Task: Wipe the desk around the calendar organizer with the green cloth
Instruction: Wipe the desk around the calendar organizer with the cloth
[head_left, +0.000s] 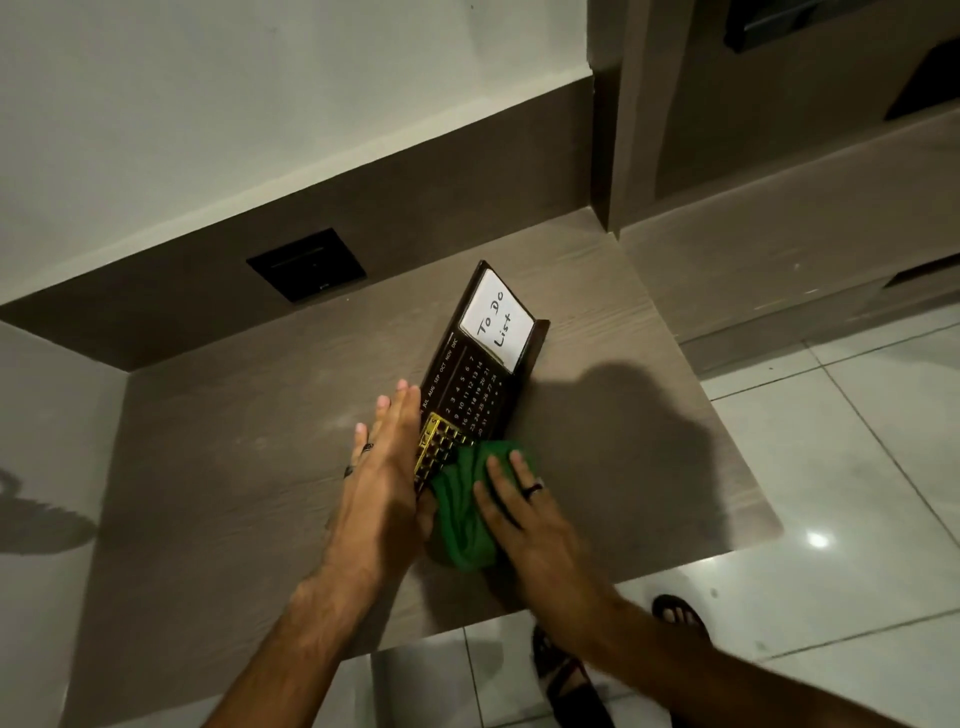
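Observation:
A dark calendar organizer (470, 384) lies on the wood-grain desk (234, 457), with a white "To Do List" note at its far end and a gold frame at its near end. My left hand (387, 467) rests flat against its left side, fingers straight, thumb hidden under it. The green cloth (460, 512) is bunched on the desk at the organizer's near end. My right hand (519, 512) presses flat on the cloth, fingers spread.
A black wall plate (306, 265) sits on the brown back panel behind the desk. A cabinet side (608, 156) stands at the desk's far right corner. White floor tiles (857, 467) lie to the right, and my sandalled feet (680, 616) show below the front edge.

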